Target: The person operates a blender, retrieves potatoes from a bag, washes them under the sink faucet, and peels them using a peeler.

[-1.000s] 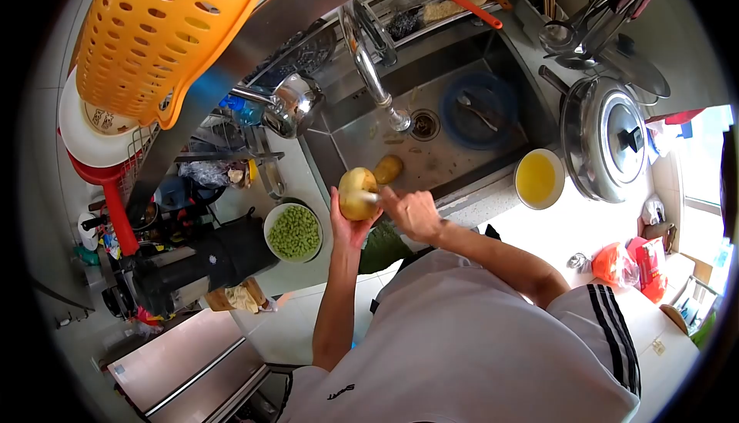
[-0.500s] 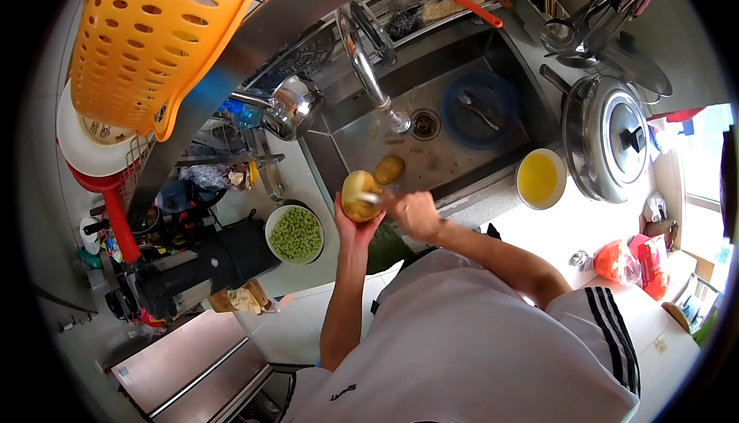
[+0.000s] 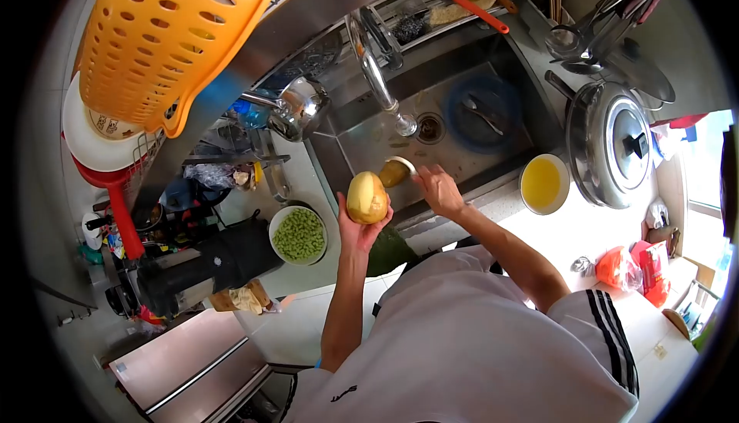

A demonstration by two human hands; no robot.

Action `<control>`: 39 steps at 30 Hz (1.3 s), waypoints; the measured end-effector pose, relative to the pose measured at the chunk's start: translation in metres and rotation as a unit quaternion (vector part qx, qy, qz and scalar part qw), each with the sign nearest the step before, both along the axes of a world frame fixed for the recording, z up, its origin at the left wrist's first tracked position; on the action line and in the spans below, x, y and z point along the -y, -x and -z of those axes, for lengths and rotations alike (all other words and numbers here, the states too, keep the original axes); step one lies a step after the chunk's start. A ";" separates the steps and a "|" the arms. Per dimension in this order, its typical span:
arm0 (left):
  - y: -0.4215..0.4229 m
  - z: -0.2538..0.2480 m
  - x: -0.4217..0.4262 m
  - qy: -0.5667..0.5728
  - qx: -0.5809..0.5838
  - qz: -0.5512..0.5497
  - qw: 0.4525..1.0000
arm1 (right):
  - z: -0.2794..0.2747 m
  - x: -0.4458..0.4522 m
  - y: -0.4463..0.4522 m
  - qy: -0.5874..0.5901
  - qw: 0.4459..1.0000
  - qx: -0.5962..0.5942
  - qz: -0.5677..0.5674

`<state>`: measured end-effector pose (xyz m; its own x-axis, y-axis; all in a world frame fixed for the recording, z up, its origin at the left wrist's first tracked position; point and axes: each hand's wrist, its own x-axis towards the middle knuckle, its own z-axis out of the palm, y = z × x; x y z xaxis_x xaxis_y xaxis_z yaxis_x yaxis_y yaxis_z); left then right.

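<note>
My left hand (image 3: 357, 230) is wrapped round a potato (image 3: 367, 198) at the sink's near edge. Pale yellow flesh shows on its upper left, while brown skin remains at the lower right. In my right hand (image 3: 440, 192) is a peeler (image 3: 402, 164) with a curved pale head, apart from the held potato. Behind that head, a second, brown-skinned potato (image 3: 393, 174) lies in the steel sink (image 3: 346, 146), partly covered by the peeler. Peel scraps are scattered near the drain.
A blue basin (image 3: 504, 115) with a spoon is in the sink, under the faucet's (image 3: 369, 65) right. A bowl of green beans (image 3: 299, 235) stands left, a bowl of yellow liquid (image 3: 543, 184) right, beside a lidded pan (image 3: 608, 146). An orange colander (image 3: 169, 38) hangs upper left.
My right hand has moved right, carrying the peeler off the held potato. The left hand still holds the potato, with more of its peeled side in sight.
</note>
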<state>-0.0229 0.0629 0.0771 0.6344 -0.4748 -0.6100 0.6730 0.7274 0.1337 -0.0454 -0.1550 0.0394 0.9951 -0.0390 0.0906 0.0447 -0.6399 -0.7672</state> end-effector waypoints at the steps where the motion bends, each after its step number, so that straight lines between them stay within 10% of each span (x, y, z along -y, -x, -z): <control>1: 0.000 -0.002 -0.002 -0.006 0.022 0.011 1.000 | -0.011 0.000 -0.001 -0.017 0.999 0.049 -0.015; 8: 0.004 -0.010 0.008 -0.154 0.066 0.052 0.985 | -0.079 -0.022 -0.005 0.068 0.990 -0.087 -0.090; 13: 0.003 -0.011 0.003 0.006 0.041 0.030 0.999 | -0.016 0.014 -0.013 0.172 0.968 -0.175 -0.052; 20: -0.006 -0.017 0.015 -0.068 0.014 -0.005 0.998 | -0.073 -0.040 0.018 0.060 0.995 0.016 -0.081; 30: 0.013 -0.009 0.000 0.027 -0.022 -0.003 0.999 | 0.029 0.015 -0.019 0.190 0.966 -0.155 -0.086; 39: 0.005 -0.001 0.004 0.005 -0.003 -0.031 0.999 | -0.064 -0.041 0.014 0.098 0.985 -0.058 -0.131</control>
